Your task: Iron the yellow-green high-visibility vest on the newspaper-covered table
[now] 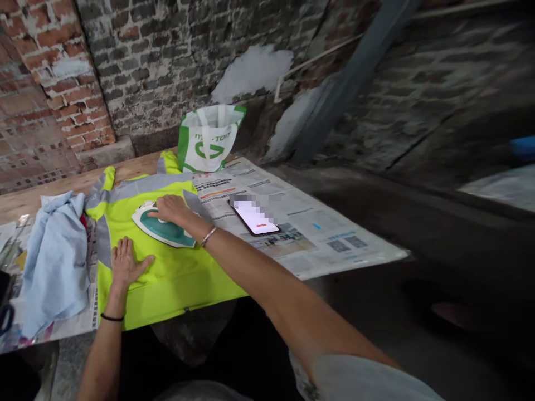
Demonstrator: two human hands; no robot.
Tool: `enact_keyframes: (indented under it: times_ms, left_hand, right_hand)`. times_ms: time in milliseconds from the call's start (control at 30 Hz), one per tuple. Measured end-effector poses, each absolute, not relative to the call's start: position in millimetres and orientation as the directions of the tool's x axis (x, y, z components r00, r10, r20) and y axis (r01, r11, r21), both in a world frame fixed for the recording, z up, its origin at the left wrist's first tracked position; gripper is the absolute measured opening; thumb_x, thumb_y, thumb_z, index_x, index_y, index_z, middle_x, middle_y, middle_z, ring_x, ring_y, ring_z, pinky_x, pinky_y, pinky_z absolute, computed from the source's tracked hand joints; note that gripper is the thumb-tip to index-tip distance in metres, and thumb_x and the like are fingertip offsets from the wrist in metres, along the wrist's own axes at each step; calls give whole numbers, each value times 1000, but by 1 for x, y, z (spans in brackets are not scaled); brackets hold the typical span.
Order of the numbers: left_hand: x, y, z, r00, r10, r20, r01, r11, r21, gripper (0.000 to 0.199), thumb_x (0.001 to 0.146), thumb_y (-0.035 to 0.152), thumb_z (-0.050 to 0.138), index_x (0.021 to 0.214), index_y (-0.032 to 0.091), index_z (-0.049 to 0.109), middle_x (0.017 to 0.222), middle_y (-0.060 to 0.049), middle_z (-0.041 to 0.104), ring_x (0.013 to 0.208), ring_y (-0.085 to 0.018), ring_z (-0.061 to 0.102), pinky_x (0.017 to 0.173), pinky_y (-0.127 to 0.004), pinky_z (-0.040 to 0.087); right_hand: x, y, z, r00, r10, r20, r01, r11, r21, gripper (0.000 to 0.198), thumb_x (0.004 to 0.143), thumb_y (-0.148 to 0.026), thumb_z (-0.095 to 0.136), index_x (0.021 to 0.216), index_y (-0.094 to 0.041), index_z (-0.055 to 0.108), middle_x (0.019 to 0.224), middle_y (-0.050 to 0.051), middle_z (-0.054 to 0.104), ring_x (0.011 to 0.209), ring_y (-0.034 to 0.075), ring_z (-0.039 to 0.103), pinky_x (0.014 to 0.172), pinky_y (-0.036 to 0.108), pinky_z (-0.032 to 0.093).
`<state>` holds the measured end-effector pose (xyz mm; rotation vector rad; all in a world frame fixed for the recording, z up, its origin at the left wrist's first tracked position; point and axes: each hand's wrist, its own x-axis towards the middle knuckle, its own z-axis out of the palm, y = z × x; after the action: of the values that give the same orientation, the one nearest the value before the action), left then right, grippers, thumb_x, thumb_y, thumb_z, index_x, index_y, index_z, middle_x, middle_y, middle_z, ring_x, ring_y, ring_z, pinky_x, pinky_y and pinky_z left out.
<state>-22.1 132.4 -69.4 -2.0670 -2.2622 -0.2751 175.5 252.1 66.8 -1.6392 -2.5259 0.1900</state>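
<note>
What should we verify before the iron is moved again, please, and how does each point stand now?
1. Grip on the iron: ok, the right hand is closed over its handle.
2. Left hand apart from the iron: ok, it lies spread on the yellow garment, with a gap between.
3. Light-blue cloth out of the way: ok, it lies to the left of the garment, apart from the iron.
4. Phone apart from the iron: ok, it lies on the newspaper to the right.
5. Power cord free of snags: cannot tell, none is visible.
6. Iron's heat setting: cannot tell from this view.
</note>
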Motion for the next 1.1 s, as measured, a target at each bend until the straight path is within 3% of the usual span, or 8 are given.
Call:
enact_keyframes:
  times_ms: [133, 267, 367, 500, 667, 900, 1100]
  left_hand:
    - [-23, 134, -71, -101, 976, 194, 993, 86, 83, 94, 89, 69, 62, 157, 4, 46, 167, -25, 42, 160, -39, 33, 130, -56, 30]
    - [-23, 133, -74, -83, 973, 216, 994, 65, 89, 94, 89, 70, 61, 156, 6, 48, 166, -25, 43, 159, -39, 35, 130, -58, 30]
    - [-22, 132, -76, -86, 974, 208, 993, 67, 99, 96, 89, 70, 62, 156, 3, 47, 166, -26, 42, 159, -40, 34, 130, -59, 29]
    - [-21, 130, -78, -83, 974, 211, 993, 63, 99, 98, 89, 70, 63, 156, 0, 46, 166, -26, 42, 159, -39, 35, 130, -58, 29]
    - [-20, 129, -77, -81, 977, 196, 993, 61, 105, 101, 88, 71, 62, 156, -1, 46, 167, -26, 40, 160, -40, 32, 131, -56, 28]
    - [-20, 132, -73, -82, 978, 194, 993, 64, 98, 97, 89, 69, 62, 156, 1, 47, 166, -26, 42, 159, -41, 35, 129, -59, 30]
    - [-15, 134, -62, -79, 984, 157, 992, 63, 107, 100, 88, 70, 61, 158, 0, 44, 168, -25, 39, 161, -41, 31, 130, -57, 26]
  right_hand:
    - [189, 269, 79, -513, 846, -146, 849, 475, -230, 63, 96, -65, 64, 130, -13, 74, 132, 19, 75, 117, 31, 74, 87, 31, 54]
    - [212, 267, 74, -553, 829, -78, 802, 504, -320, 56, 103, -51, 60, 143, -12, 63, 137, 18, 72, 120, 27, 71, 87, 27, 51]
    - [223, 258, 74, -570, 815, -106, 795, 514, -322, 43, 107, -43, 53, 129, -10, 70, 117, 17, 79, 107, 26, 73, 80, 26, 47]
    - [232, 242, 76, -572, 795, -200, 809, 507, -297, 44, 104, -48, 56, 104, -10, 78, 98, 16, 79, 86, 25, 72, 65, 28, 40]
    - [237, 236, 66, -491, 863, -123, 844, 435, -313, 47, 103, -53, 57, 94, -13, 80, 90, 15, 79, 82, 25, 71, 64, 29, 39]
    - [198, 272, 66, -269, 963, -12, 910, 250, -330, 43, 102, -46, 59, 111, -10, 80, 108, 21, 80, 105, 27, 75, 75, 26, 49]
    - [200, 290, 54, -280, 960, 3, 858, 252, -447, 47, 103, -51, 57, 99, -10, 79, 92, 14, 80, 92, 24, 75, 74, 25, 51]
